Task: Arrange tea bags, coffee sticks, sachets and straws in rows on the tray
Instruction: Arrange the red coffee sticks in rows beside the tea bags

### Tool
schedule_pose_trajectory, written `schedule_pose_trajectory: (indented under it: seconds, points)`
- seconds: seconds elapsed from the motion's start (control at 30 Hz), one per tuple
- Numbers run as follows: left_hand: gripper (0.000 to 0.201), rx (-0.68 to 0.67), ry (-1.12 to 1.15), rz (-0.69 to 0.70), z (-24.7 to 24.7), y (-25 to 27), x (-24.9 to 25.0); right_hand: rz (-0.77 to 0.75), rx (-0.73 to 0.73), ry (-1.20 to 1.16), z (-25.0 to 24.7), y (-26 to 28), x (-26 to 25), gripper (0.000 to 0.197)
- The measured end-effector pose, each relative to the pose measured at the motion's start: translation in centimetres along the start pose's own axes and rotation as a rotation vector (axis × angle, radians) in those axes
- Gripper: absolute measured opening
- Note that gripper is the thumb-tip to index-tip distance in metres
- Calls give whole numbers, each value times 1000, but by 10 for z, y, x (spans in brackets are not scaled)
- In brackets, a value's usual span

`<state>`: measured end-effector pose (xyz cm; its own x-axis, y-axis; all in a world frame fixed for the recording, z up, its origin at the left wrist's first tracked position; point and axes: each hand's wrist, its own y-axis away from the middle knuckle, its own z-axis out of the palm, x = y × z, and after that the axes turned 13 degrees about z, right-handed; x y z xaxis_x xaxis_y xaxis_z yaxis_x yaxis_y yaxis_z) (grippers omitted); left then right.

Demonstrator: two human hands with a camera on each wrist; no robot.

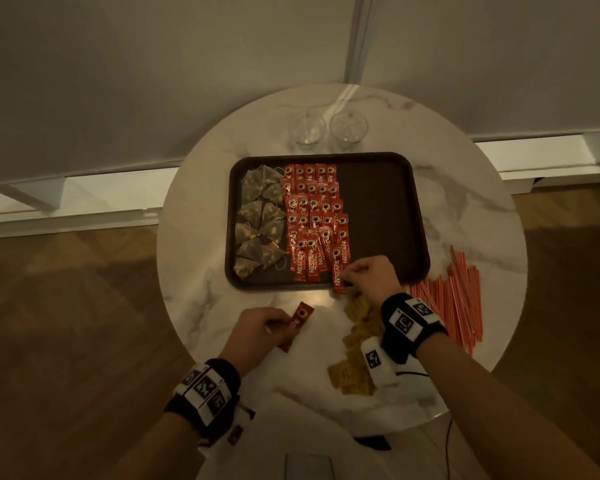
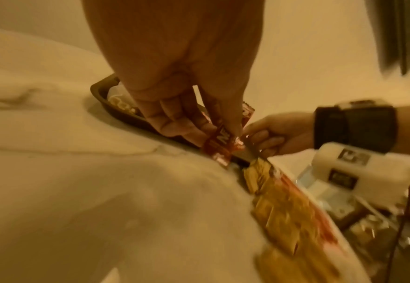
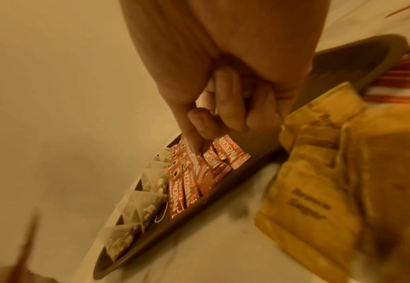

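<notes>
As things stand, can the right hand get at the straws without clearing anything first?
Probably yes. The straws lie bare on the table just right of the right hand, nothing over them. But that hand is pinching a coffee stick at the tray edge and must release it first.

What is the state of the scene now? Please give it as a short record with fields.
tray: dark tray on a round marble table
tea bags: pyramid tea bags in a column along the tray's left side
coffee sticks: red coffee sticks in rows beside the tea bags
left hand: left hand holds one coffee stick above the table
right hand: right hand pinches a coffee stick at the tray's near edge
sachets: yellow sachets on the table, off the tray
straws: red straws on the table, right of the tray
</notes>
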<state>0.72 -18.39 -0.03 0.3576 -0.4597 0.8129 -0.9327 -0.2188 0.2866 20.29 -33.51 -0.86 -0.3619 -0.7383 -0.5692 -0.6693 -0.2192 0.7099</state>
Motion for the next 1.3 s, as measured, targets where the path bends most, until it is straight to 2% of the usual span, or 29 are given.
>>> schedule_pose_trajectory:
  seconds: [0.1, 0.3, 0.5, 0.6, 0.7, 0.77, 0.93, 1.07, 1.17, 1.3]
  points:
    - [10, 66, 97, -48, 0, -14, 4, 63, 27, 19, 11, -21, -12, 14]
    - [9, 52, 223, -94, -2, -40, 2, 110, 6, 75, 18, -42, -21, 9]
    - [13, 7, 193, -85, -10, -62, -4, 120, 0, 183, 20, -54, -23, 7]
    - [12, 30, 242, -78, -11, -73, -4, 130, -40, 286, 20, -56, -22, 9]
    - [10, 40, 244, -70, -13, -88, -1, 93, -1, 329, 17, -48, -22, 10]
    - [7, 50, 275, -63, -13, -96, 3, 35, -11, 257, 13, -35, -22, 10]
    - [10, 15, 315, -28, -4, -113, 14, -27, -202, 17, 1, -4, -12, 11]
    - [7, -26, 394, -34, 6, -122, 25, 6, -145, -45, -6, -9, 0, 10]
    - [7, 13, 421, -62, 10, -124, 29, 21, -122, -89, -11, -13, 1, 3]
    - [7, 44, 427, -107, 9, -117, 25, 97, -49, -64, -16, -25, -2, 6]
